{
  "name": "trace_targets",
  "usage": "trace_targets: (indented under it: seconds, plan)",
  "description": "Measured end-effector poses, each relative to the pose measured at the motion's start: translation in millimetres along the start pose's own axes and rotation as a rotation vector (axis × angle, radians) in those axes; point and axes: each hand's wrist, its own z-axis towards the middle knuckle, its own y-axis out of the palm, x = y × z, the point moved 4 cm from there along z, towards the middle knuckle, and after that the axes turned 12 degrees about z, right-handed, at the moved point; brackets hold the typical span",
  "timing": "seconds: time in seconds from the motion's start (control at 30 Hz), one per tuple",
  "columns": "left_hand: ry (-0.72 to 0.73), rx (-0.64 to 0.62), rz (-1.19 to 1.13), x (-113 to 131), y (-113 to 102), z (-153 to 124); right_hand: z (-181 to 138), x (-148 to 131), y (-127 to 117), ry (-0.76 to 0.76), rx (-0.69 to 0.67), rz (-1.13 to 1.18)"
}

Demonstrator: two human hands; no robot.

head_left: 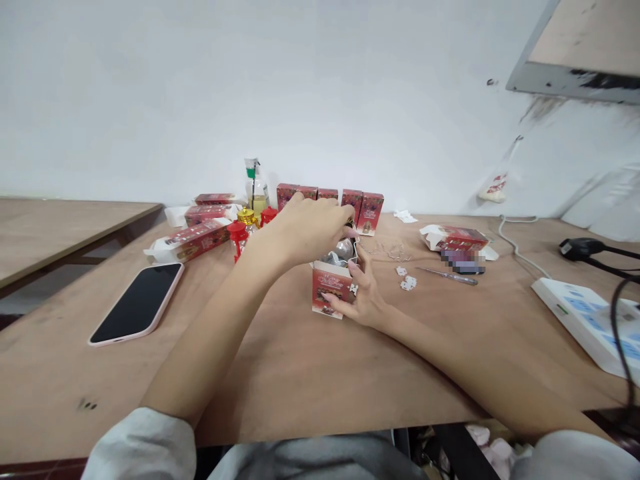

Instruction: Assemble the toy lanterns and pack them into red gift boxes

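Observation:
A small red printed box [329, 287] stands upright on the table with its top open. My right hand [367, 293] is wrapped round its right side, thumb across the front and fingers behind. A clear-bodied small lantern [343, 251] pokes out of the box's top, partly inside it. From above, my left hand [320, 223] grips the lantern's dark top with bent fingers; its fingertips are partly hidden. A wavy silver edge runs along the lantern's right side, near my right fingers. Behind my left wrist are a red lantern [238, 235] and a gold-topped lantern [247, 217].
Several closed red boxes [370, 212] stand along the wall. Opened boxes [200, 239] lie at left, another box [457, 238] at right. A phone [137, 303], a bottle [257, 190], a screwdriver [450, 275], white scraps [409, 283] and a power strip [580, 320] lie or stand around.

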Motion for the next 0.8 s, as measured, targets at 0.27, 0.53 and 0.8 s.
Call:
trace_targets:
  seconds: [0.27, 0.53, 0.8]
  plan:
    - [-0.022, -0.028, -0.06, -5.7, 6.3, 2.4, 0.2, 4.2, -1.3, 0.08, -0.018, 0.041]
    - [0.012, -0.054, -0.128, -7.9, 4.9, 2.8, -1.1, 5.9, -1.0, 0.079, 0.008, 0.047]
    - [0.051, -0.058, -0.14, -8.3, 4.7, 2.0, -2.8, -1.0, 2.0, 0.038, -0.006, 0.064]
